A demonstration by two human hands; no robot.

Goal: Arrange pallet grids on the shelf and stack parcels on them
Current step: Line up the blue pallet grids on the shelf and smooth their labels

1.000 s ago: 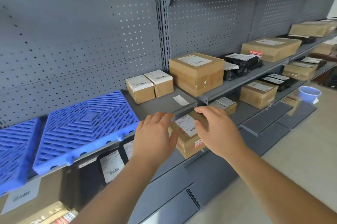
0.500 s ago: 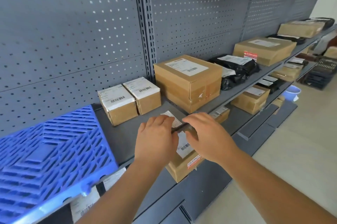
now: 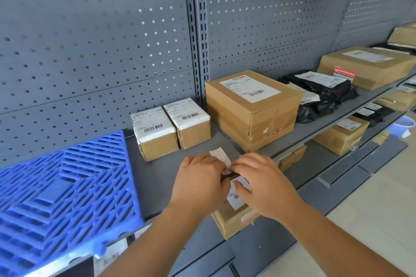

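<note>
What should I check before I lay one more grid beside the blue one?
1. The blue grid lies on the shelf: ok.
2. Space beside it is free: not ok; two small boxes and a big box stand there.
3. The slip is off the shelf: not ok; it lies at the front edge.
4. The left hand and right hand are free: cannot tell; their fingers meet at the slip and hide any hold.
5. Parcels on the grid: not ok; none on the part in view.
</note>
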